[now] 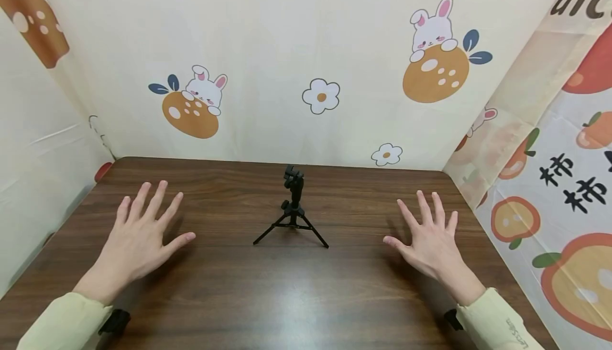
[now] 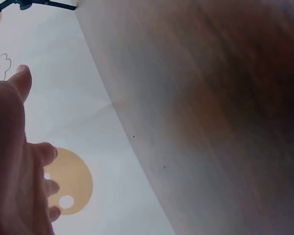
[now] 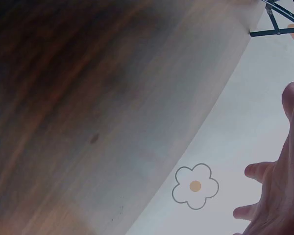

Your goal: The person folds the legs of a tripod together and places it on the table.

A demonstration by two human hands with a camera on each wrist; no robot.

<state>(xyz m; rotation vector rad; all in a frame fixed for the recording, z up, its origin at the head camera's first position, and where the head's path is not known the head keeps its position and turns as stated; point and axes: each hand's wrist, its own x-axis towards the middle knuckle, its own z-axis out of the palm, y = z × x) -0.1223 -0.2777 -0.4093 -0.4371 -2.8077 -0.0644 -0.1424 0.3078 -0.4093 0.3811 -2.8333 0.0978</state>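
Observation:
A small black tripod [image 1: 294, 206] stands upright on the brown wood-grain table [image 1: 296, 297], its legs spread. To its left, the left hand [image 1: 141, 238] is held over the table with fingers spread and holds nothing. The right hand [image 1: 430, 241] is likewise spread, to the right of the tripod, and holds nothing. Neither hand touches the tripod. In the left wrist view, part of a tripod leg [image 2: 54, 4] shows at the top left, beyond the left thumb [image 2: 20, 81]. The right wrist view catches the tripod's legs [image 3: 279, 30] in its top right corner.
Behind the table hangs a pale curtain [image 1: 268, 47] printed with rabbits, oranges and flowers. A fruit-patterned cloth [image 1: 564, 201] borders the right side, and a white sheet [image 1: 43, 153] the left. Dark bands [image 1: 115, 321] sit at both wrists by the pale green sleeves [image 1: 67, 321].

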